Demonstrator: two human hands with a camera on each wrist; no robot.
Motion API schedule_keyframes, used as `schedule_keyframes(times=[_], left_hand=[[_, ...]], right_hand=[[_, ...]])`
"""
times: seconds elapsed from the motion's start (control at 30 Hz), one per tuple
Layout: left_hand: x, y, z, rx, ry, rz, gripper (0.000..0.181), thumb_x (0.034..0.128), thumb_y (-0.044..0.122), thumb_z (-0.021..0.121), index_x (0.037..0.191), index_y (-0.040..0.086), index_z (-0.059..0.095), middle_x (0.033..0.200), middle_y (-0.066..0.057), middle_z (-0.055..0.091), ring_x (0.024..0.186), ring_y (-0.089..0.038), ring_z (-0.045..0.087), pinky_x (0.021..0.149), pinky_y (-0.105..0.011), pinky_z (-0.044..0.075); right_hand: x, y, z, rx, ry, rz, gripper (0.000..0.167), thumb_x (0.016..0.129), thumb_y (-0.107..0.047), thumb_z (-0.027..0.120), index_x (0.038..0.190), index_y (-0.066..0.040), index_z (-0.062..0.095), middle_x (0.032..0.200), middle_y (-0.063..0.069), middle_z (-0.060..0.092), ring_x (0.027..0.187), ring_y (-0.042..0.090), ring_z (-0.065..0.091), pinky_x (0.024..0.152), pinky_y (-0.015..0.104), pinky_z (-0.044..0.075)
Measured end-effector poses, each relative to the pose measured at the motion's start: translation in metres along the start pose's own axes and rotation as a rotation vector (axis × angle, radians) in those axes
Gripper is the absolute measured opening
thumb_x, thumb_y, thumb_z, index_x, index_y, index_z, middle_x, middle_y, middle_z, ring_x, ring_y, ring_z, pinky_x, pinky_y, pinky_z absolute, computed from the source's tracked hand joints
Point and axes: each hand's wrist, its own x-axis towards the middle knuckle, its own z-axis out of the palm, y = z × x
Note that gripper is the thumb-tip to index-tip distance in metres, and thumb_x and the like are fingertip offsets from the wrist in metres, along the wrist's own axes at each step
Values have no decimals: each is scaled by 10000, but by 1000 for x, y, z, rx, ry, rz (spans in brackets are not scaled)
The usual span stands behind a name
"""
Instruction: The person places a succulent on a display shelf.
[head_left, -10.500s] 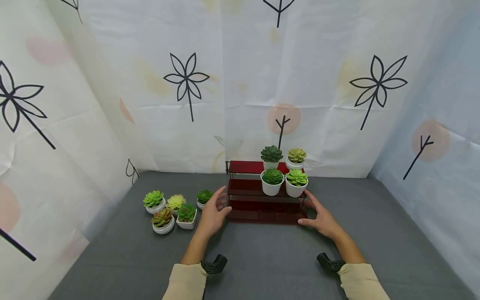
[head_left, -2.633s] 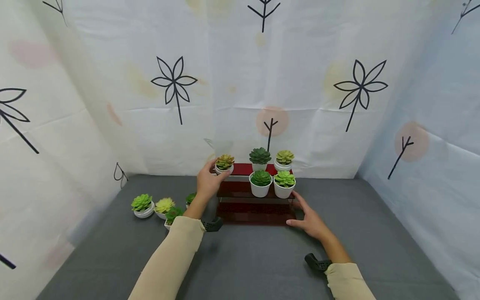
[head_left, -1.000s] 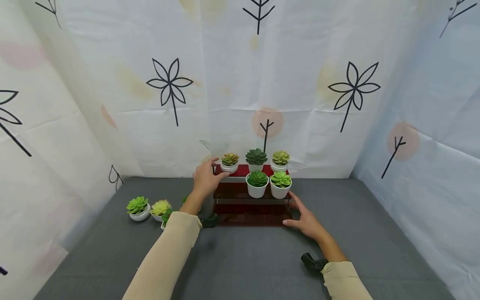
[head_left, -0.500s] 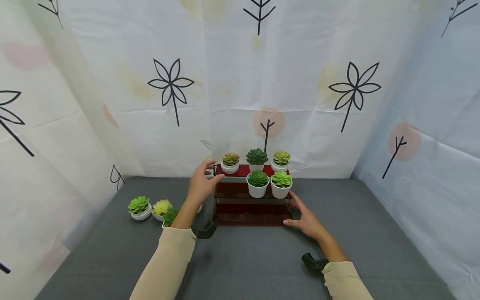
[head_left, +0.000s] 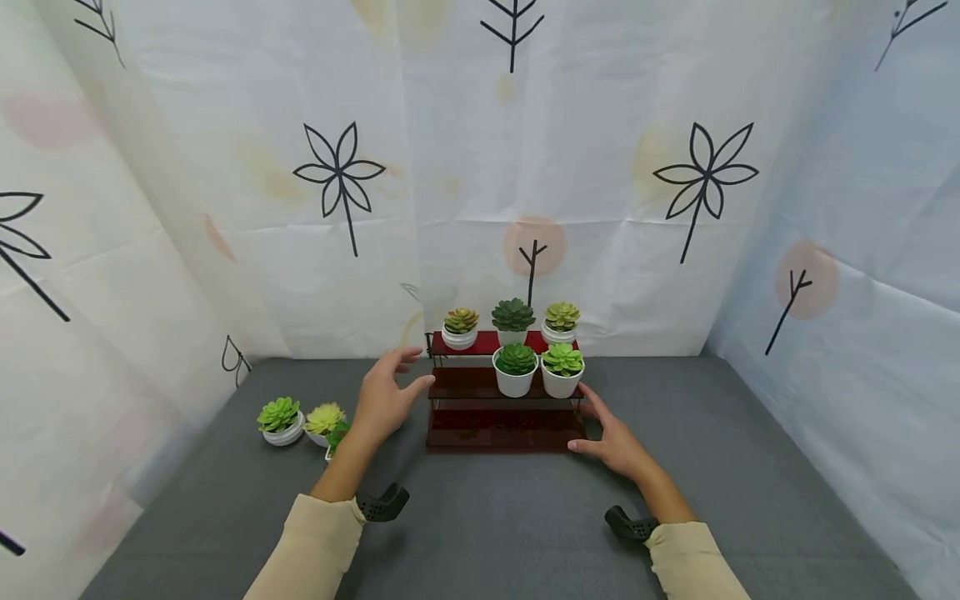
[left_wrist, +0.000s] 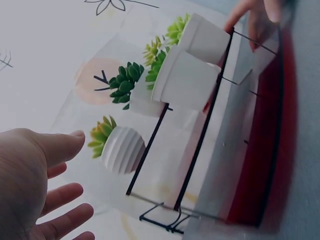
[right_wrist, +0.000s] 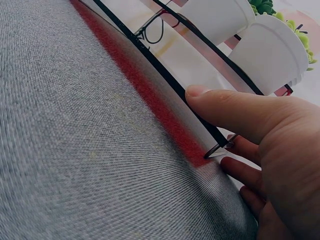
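A three-tier dark red shelf (head_left: 480,431) with black wire sides stands on the grey table. My right hand (head_left: 611,442) holds its right end, thumb (right_wrist: 220,102) on the front edge and fingers around the side. My left hand (head_left: 386,396), fingers apart and holding nothing, is just left of the shelf. On the top tier sit an orange-green succulent in a ribbed white pot (head_left: 460,337), a dark green succulent (head_left: 513,315) and a yellow-green one (head_left: 561,315). The middle tier bears a green succulent (head_left: 515,375) and a bright green one (head_left: 562,375) in plain white pots.
Left on the table stand a bright green succulent (head_left: 280,417) in a ribbed pot and a pale yellow-green one (head_left: 324,421). A green succulent (head_left: 337,435) is partly hidden by my left arm. A patterned white cloth (head_left: 465,167) hangs behind.
My left hand has set the orange-green succulent on the top tier's left, let go and drawn back down and left. My right hand has stayed at the shelf's right end.
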Motion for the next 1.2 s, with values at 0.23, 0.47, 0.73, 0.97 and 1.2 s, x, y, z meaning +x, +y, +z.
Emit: schedule_keyframes(times=[0.23, 0.47, 0.73, 0.97, 1.2], left_hand=[[-25, -15, -12, 62, -22, 39, 486, 848, 195, 778, 1284, 66, 605, 1213, -151, 609, 1088, -329, 567, 872, -527, 461], [-47, -27, -20, 105, 11, 62, 472, 829, 187, 794, 1262, 95, 629, 1197, -126, 611, 1068, -331, 569, 857, -528, 461], [-62, -39, -18, 132, 95, 158, 436, 788, 147, 826, 1186, 74, 664, 1175, -112, 610, 1092, -314, 552, 886, -528, 444], [-74, -45, -21, 213, 233, 253, 535, 719, 85, 864, 1207, 53, 647, 1186, -138, 598, 1094, -345, 537, 874, -529, 433], [-86, -50, -26, 245, 303, 284, 619, 663, 38, 884, 1227, 15, 631, 1229, -206, 575, 1136, -402, 505, 955, -588, 344]], right_hand=[[-1, 0, 0, 9, 5, -8, 944, 829, -169, 792, 1558, -130, 194, 1376, 243, 498, 1284, 433, 425, 974, 680, 307], [0, 4, 0, -23, -2, 12, 943, 837, -209, 789, 1560, -148, 187, 1391, 235, 486, 1301, 429, 407, 986, 667, 309], [0, 1, 0, -23, -3, 24, 948, 838, -220, 787, 1564, -157, 180, 1399, 235, 477, 1309, 432, 395, 983, 674, 306], [-2, 2, 0, -30, 3, 16, 944, 834, -214, 791, 1560, -138, 192, 1390, 243, 485, 1308, 445, 391, 980, 678, 307], [-2, 1, 0, -28, -6, 12, 937, 844, -221, 781, 1562, -145, 184, 1408, 242, 469, 1320, 441, 379, 981, 675, 312]])
